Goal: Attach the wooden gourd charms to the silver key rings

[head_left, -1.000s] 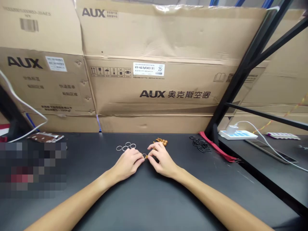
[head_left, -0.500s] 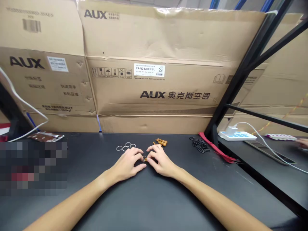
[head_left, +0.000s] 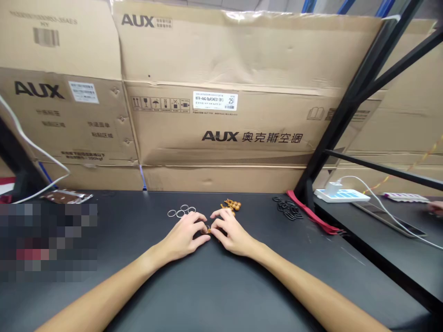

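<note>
At the centre of the black tabletop (head_left: 207, 286), a tiny gold-coloured ring (head_left: 207, 229) is pinched between the person's two hands, too small to make out in detail. The left hand (head_left: 182, 236) and the right hand (head_left: 233, 233) are both nearly closed, fingers curled inward, with the fingertips (head_left: 202, 227) of each meeting on the ring, so both have hold of it.

Just beyond the left hand lies a loose cluster of silver metal rings (head_left: 180, 211). Just beyond the right hand sits a small heap of orange-brown gourd-shaped charms (head_left: 231, 204). Farther right, a pile of black rings (head_left: 286, 207) lies beside a red strap (head_left: 313, 214). Large AUX cardboard cartons (head_left: 221, 129) stand along the back of the table. On a separate bench to the right sits a white power strip (head_left: 341, 195), and another person's hand (head_left: 435, 207) shows at the far right edge.
</note>
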Available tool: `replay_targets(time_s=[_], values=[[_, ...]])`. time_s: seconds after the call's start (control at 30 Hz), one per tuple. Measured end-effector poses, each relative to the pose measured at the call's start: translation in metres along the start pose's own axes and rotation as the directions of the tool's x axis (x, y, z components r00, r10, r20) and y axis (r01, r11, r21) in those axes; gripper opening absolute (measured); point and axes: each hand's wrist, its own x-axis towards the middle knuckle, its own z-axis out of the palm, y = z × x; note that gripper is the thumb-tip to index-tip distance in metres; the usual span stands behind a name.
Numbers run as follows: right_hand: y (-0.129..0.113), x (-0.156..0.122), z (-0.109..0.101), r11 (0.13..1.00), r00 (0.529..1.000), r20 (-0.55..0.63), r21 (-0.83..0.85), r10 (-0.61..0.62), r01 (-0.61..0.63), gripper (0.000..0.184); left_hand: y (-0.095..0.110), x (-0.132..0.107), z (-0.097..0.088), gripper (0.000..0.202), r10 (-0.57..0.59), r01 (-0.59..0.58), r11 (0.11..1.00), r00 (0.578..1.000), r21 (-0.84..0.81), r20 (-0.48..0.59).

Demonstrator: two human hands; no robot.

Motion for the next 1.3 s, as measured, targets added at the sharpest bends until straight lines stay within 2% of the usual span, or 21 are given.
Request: replay_targets(time_s=[0.27, 0.4, 0.5, 0.67, 0.8, 0.93, 1.1, 1.17, 1.27, 1.3], values=[[0.006, 0.000, 0.005, 0.993, 0.997, -0.051, -0.103, 0.054, -0.059, 0.018, 0.001, 0.001, 0.001, 0.016, 0.037, -0.037, 0.999, 0.999, 0.011, 0.005], [0.000, 0.000, 0.002, 0.999, 1.000, -0.007, -0.021, 0.025, -0.025, 0.017, 0.003, 0.000, 0.000, 0.014, -0.002, 0.002, 1.000, 1.000, -0.003, 0.006], [-0.002, 0.001, 0.001, 1.000, 1.000, 0.005, 0.011, 0.007, -0.007, 0.017, 0.002, 0.000, 0.000, 0.016, 0.015, -0.015, 1.000, 1.000, -0.006, 0.002], [0.013, 0.001, 0.004, 0.989, 0.991, -0.104, -0.113, 0.087, -0.099, 0.017, 0.004, 0.001, -0.002, 0.016, 0.047, -0.046, 0.999, 0.998, -0.020, 0.043], [0.016, 0.000, 0.003, 0.986, 0.991, -0.099, -0.133, 0.087, -0.099, 0.016, 0.004, 0.000, -0.003, 0.014, -0.006, 0.005, 1.000, 0.999, 0.006, 0.033], [0.013, 0.001, 0.001, 0.977, 0.993, -0.096, -0.199, 0.063, -0.081, 0.013, -0.002, 0.000, -0.003, 0.015, -0.058, 0.060, 0.989, 0.998, 0.136, -0.019], [0.015, 0.002, -0.003, 0.931, 0.962, -0.190, -0.274, 0.194, -0.242, 0.019, -0.013, 0.000, -0.005, 0.011, -0.186, 0.208, 0.945, 0.976, 0.252, -0.111], [0.015, 0.001, -0.004, 0.913, 0.954, -0.182, -0.293, 0.237, -0.282, 0.032, -0.018, 0.000, -0.005, 0.024, -0.238, 0.263, 0.924, 0.964, 0.278, -0.121], [0.018, 0.000, -0.001, 0.884, 0.938, -0.079, -0.317, 0.336, -0.344, 0.067, -0.028, 0.001, -0.004, 0.051, -0.352, 0.365, 0.873, 0.931, 0.323, -0.100], [0.021, 0.000, 0.001, 0.872, 0.924, -0.043, -0.317, 0.379, -0.373, 0.074, -0.031, 0.001, -0.004, 0.056, -0.399, 0.402, 0.855, 0.913, 0.328, -0.080]])
